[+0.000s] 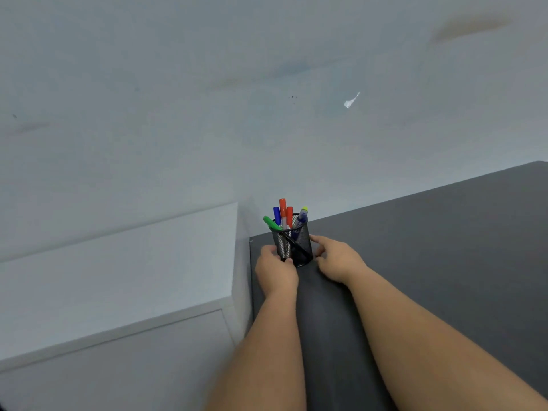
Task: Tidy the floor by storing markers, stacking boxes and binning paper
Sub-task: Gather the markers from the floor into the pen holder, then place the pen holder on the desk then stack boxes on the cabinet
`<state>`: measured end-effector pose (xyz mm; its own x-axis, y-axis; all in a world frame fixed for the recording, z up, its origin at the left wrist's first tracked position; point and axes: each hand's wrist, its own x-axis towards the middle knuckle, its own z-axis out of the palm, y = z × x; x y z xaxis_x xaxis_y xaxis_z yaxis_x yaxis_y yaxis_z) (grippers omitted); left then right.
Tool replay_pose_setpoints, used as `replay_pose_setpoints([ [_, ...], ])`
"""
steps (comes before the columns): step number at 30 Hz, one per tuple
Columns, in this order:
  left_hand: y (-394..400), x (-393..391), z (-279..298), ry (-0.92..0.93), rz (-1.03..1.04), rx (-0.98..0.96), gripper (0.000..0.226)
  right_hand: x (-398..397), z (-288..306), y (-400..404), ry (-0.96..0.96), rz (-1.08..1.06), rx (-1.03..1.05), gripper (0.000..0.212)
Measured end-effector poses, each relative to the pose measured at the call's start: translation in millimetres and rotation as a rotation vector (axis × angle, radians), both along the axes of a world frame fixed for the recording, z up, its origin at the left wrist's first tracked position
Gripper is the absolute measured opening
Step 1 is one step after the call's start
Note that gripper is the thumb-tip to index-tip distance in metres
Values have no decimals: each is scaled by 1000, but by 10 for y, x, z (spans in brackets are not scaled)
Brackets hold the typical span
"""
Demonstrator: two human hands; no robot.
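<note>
- A black mesh pen cup (293,246) stands upright at the far left corner of a dark grey tabletop (430,247)
- Inside the cup, markers (283,213) with green, blue, red and yellow-tipped caps poke above its rim
- The left hand (275,269) curls around the cup's left side, gripping it
- The right hand (336,258) rests its loosely bent fingers against the cup's right side
- Behind the cup rises a pale wall (207,99)
- Left of the cup sits a white cabinet (118,277), just beside the tabletop
</note>
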<state>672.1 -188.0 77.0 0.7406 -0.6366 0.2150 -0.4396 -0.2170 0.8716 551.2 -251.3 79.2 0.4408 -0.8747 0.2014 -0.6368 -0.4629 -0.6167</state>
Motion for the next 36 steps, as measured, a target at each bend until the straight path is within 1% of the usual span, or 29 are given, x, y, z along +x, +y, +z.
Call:
replay_pose_setpoints([
  [4,-447,126,-2,17,74,-28,30,241,0,-391,90,43,-35,71],
  [8,-864,256,41,75,96,-62,37,457,34,-742,126,52,0,68],
  [12,-1015,256,60,51,67,-33,40,524,7,-959,179,48,-2,63],
  [14,-1034,291,72,29,55,-9,39,529,-13,-989,236,18,-38,61],
  [17,-1018,333,58,-64,23,96,40,519,-60,-925,373,-26,-91,55],
  [19,-963,308,35,-207,-26,245,41,445,-107,-819,436,-49,-81,54],
  [22,-821,201,-16,-402,-121,462,45,168,-136,-632,477,-86,-47,58],
  [25,-650,46,-55,-562,-239,588,50,-220,-103,-420,497,-125,-14,59],
  [29,-218,-182,-65,-620,-398,675,60,-742,-54,9,523,-159,27,60],
  [36,381,-737,86,-675,-491,721,69,-1518,114,554,511,-224,58,60],
])
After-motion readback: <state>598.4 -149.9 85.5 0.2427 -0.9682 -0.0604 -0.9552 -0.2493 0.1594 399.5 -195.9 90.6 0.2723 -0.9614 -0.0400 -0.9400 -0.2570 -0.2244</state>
